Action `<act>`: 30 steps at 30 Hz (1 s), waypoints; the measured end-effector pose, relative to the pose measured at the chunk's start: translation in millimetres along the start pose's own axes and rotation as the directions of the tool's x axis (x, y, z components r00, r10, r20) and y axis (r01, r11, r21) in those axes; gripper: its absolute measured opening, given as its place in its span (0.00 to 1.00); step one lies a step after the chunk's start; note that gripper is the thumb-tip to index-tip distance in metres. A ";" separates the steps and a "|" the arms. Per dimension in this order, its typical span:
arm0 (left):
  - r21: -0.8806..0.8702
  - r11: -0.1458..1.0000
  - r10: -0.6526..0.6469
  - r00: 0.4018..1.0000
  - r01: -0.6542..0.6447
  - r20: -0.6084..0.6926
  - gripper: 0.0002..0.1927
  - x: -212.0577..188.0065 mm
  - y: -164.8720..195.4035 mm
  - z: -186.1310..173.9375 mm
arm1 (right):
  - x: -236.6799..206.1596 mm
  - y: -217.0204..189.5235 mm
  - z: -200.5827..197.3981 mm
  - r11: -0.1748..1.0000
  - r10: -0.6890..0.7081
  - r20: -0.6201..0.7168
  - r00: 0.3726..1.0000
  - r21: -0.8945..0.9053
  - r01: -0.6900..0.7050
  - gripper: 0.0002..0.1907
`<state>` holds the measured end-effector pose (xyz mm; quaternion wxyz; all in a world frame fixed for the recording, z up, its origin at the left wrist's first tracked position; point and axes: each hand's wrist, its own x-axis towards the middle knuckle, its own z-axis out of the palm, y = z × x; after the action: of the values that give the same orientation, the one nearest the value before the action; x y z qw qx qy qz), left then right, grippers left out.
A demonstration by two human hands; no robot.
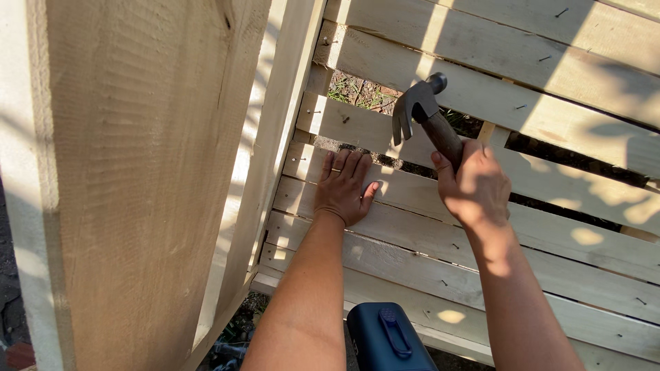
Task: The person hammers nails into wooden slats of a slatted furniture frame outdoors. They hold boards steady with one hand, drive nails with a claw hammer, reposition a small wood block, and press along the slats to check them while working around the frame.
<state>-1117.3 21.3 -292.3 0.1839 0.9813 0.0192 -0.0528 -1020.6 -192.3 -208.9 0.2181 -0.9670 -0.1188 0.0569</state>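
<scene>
Head view shows the hammer (425,113) raised over the slatted wooden panel (481,254). Its long axis runs from your right hand (476,189) up and to the left, with the steel head at the far end, the claw turned down toward the slats and the striking face turned away, up and right. Your right hand is closed tight round the lower handle. Just left of the hammer, your left hand (344,189) lies flat and open on a slat, fingers spread, gripping nothing. That is your risk: a swing that drifts left of the hammer's present line could land on those fingers. With the claw leading, a glancing blow might also gouge the soft wood. Below the hammer sits a dark blue case (388,338).
</scene>
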 end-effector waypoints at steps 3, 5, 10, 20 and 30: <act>-0.004 1.000 -0.003 1.000 0.003 0.004 0.30 0.0 -3.1 2.7 | -28.7 -37.7 6.2 0.918 -0.032 0.175 0.984 0.394 -0.040 0.18; 0.039 0.999 0.003 1.000 -0.003 0.010 0.31 0.5 -5.3 7.5 | -40.8 -57.9 16.6 0.874 -0.028 0.364 0.931 0.460 -0.154 0.17; 0.123 0.992 0.005 0.998 -0.014 0.069 0.31 7.5 -14.8 23.9 | -50.9 -91.3 40.9 0.874 -0.169 0.418 0.892 0.483 -0.060 0.17; 0.181 0.976 0.129 0.990 -0.117 -0.056 0.31 7.6 -23.3 28.7 | -44.7 -126.6 34.2 0.900 -0.231 0.346 0.909 0.431 0.065 0.19; 0.107 0.993 0.063 0.992 -0.052 -0.105 0.35 3.1 -25.4 21.9 | -38.2 -126.5 46.9 0.922 -0.165 0.402 0.900 0.386 -0.004 0.16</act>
<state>-1117.7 37.0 -322.0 0.1325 0.9912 -0.0021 0.0048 -1091.0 -72.0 -193.8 0.3710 -0.8646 -0.1913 0.2799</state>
